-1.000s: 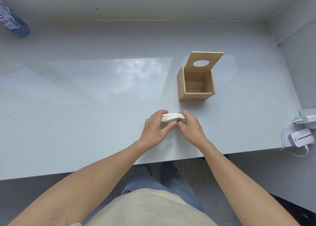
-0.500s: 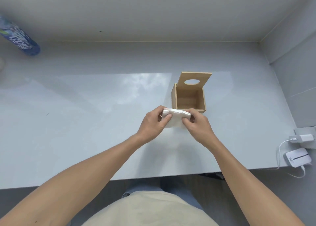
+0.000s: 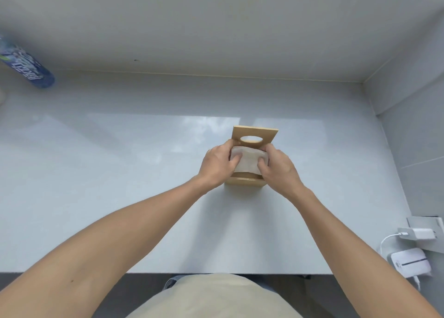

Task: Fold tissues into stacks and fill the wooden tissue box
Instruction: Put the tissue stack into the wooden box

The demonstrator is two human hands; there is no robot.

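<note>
A person's two hands grip a soft white tissue stack [image 3: 248,160] over the open mouth of a square wooden tissue box [image 3: 245,180] on a glossy pale-grey desk [image 3: 120,173]. The left hand [image 3: 217,165] pinches the stack's left end, thumb on top; the right hand [image 3: 278,167] clamps the right end the same way. The stack's long axis runs left to right, and its top face bows slightly. The box's flat lid [image 3: 254,136], cut with an oval slot, stands open, tilted away behind the hands. Half a second ago the stack was held just in front of the box's near wall; a second ago it lay on the desk, well short of the box. A blue printed bottle [image 3: 27,69] lies at far left, and a small white device [image 3: 409,262] with a cable sits at far right.
</note>
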